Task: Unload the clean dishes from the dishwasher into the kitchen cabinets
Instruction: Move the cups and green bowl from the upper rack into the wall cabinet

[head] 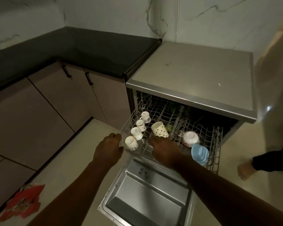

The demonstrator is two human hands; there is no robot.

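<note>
Both hands are at the front edge of the pulled-out upper rack, and neither has a dish in it yet. The left hand is curled round the rack's front-left corner, fingers hooked over the wire. The right hand reaches over the front rail near its middle, fingers bent down into the rack; whether they grip the wire or something small there I cannot tell.

Four small upturned floral cups run along the rack's left edge, the nearest cup just beside the left hand. A patterned mug lies tilted just behind the right hand. Toward the right edge sit an upturned white bowl and, at the front-right corner, a stack of blue bowls.

My judgement: the rack is being steadied or drawn out. Pull evenly with both hands so the cups do not rattle over, then lift the nearest cup straight up, clear of the tines.

Room is tight in front: the open door lies flat below the rack, so stand to its left. Closed lower cabinets stand left of the dishwasher. Another person's foot is near the rack's right side, and a red packet lies on the floor to the left.
</note>
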